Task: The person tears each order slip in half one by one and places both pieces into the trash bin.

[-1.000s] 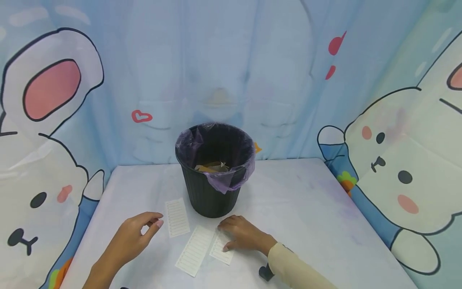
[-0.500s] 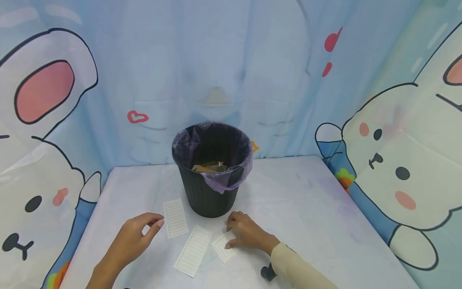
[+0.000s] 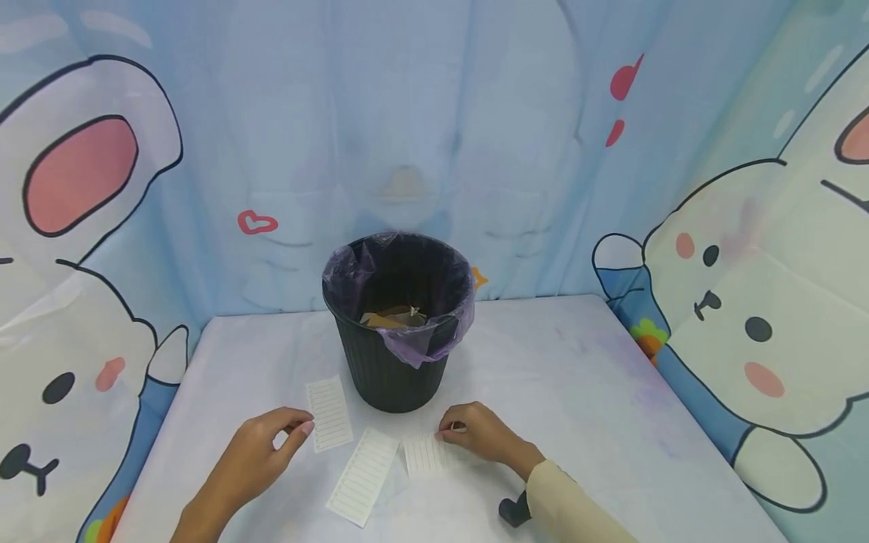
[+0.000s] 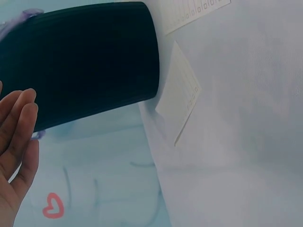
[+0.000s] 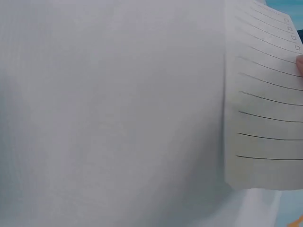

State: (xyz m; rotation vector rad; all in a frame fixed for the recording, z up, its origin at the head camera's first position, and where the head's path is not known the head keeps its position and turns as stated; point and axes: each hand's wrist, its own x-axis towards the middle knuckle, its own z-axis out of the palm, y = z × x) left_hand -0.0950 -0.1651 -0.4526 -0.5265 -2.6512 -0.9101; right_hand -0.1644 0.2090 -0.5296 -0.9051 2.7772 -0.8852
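Note:
My right hand (image 3: 485,436) pinches the edge of a lined paper sheet (image 3: 422,456) between thumb and fingers. In the right wrist view this lined sheet (image 5: 265,123) shows ruled lines and small checkboxes, slightly bowed; a fingertip (image 5: 300,64) touches its edge. A second lined sheet (image 3: 365,475) lies on the table between the hands. Close to my left hand (image 3: 261,452) a third lined sheet (image 3: 329,415) lies beside the bin. The left wrist view shows that hand (image 4: 16,142) holding nothing, its fingers relaxed.
A black bin (image 3: 394,377) with a purple liner (image 3: 428,351) stands behind the sheets, scraps (image 3: 390,318) inside. A small dark object (image 3: 514,510) is by my right sleeve. A cartoon-printed curtain (image 3: 407,113) borders the white table (image 3: 577,377).
My right hand has drawn its sheet to the right, away from the middle sheet. The sheet has turned and its edge is now between thumb and fingers. My left hand has barely moved.

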